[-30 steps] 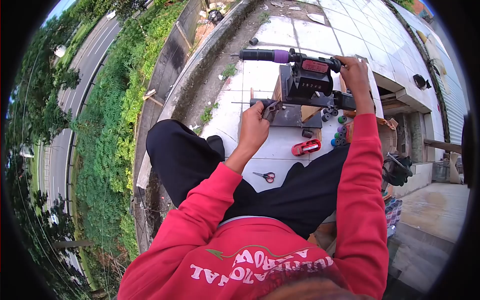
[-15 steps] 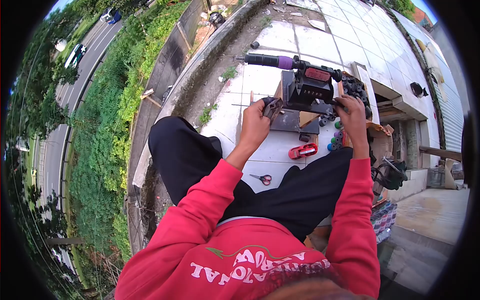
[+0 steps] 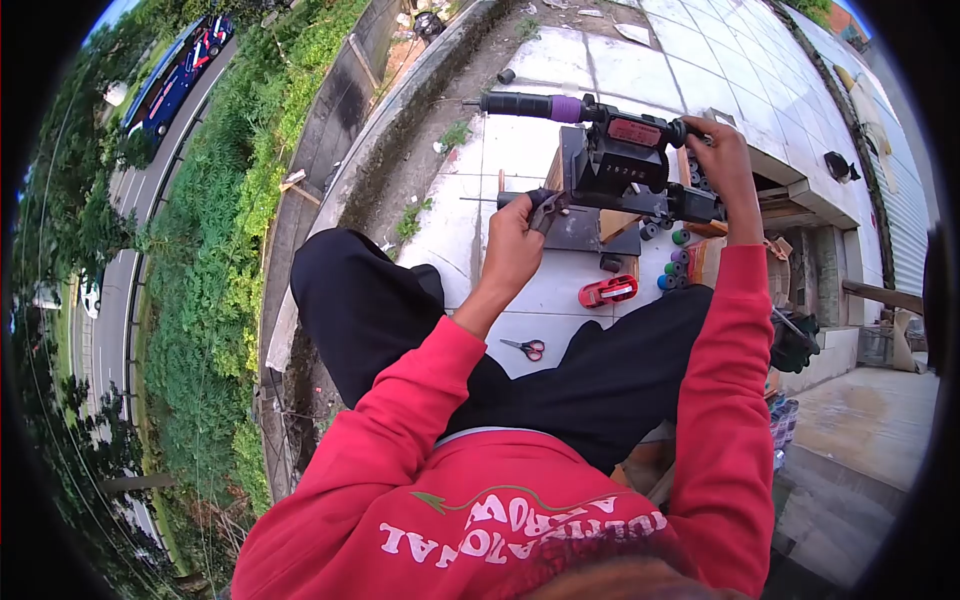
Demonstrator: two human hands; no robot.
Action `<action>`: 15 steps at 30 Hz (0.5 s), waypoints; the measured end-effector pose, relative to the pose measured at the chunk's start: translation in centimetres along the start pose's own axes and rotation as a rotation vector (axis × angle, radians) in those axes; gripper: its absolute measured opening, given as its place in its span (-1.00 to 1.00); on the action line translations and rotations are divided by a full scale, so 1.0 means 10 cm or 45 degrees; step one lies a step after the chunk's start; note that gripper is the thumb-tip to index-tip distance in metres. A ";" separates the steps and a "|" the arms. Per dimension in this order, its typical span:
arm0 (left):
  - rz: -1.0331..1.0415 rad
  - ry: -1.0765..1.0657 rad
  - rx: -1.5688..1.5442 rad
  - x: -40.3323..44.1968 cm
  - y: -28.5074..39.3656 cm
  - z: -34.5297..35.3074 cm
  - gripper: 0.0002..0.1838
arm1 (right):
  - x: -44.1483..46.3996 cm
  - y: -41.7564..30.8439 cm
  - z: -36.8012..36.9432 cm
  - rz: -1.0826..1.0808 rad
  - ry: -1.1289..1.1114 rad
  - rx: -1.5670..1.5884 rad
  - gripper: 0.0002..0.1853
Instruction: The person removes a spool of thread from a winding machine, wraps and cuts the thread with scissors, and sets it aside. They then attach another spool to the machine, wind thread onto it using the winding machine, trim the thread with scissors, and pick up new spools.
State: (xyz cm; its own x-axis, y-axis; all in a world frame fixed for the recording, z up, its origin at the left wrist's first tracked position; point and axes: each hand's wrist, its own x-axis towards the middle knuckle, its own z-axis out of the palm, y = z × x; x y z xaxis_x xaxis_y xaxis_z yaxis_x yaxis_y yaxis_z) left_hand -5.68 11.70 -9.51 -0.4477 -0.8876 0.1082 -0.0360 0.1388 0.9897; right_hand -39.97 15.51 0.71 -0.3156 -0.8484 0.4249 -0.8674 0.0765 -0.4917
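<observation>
A black hand winder with a number counter (image 3: 622, 172) stands on a dark base. Its upper spindle carries black rolls (image 3: 520, 105) and a purple roll (image 3: 566, 108) on the left side. My left hand (image 3: 514, 248) is closed on a dark, glossy strip (image 3: 545, 209) at the winder's lower left. My right hand (image 3: 722, 165) has its fingers bent round the knob at the right end of the upper spindle. Below that hand, a black roll (image 3: 692, 204) sits at the right of the lower spindle.
A red tape dispenser (image 3: 608, 291) and scissors (image 3: 533, 350) lie on the white tiles before the winder. Small coloured rolls (image 3: 680, 257) stand at the right, near a concrete ledge (image 3: 780, 160). Along the left run a low wall (image 3: 385, 150), greenery and a road.
My right hand has moved up from the lower spindle to the upper spindle's right end. A black roll now shows on the lower right. My left hand keeps its hold, nearly still.
</observation>
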 end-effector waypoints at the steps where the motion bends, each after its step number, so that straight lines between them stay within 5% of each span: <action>1: 0.001 -0.002 0.001 0.00 0.00 0.01 -0.86 | 0.10 0.09 0.08 0.036 -0.057 -0.066 -0.71; 6: 0.036 -0.023 -0.178 0.00 0.04 0.04 -0.83 | 0.10 0.40 0.44 0.064 -0.336 -0.374 -0.70; 11: 0.045 -0.029 -0.164 -0.01 0.00 0.05 -0.79 | -0.39 0.22 0.43 -0.014 -0.381 -0.114 -0.71; 14: 0.037 -0.021 -0.111 -0.03 0.00 0.07 -0.75 | -0.60 0.10 0.33 0.216 -0.428 -0.078 -0.70; 15: 0.016 -0.014 -0.051 -0.04 -0.01 0.07 -0.74 | -0.65 0.06 0.29 0.050 -0.372 -0.145 -0.70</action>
State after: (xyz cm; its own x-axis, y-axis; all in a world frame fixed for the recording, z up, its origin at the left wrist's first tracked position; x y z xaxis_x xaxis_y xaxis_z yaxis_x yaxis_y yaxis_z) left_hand -6.09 12.39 -9.69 -0.4577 -0.8810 0.1195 0.0055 0.1315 0.9913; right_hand -37.28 19.52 -4.52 -0.2402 -0.9570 0.1623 -0.8992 0.1564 -0.4085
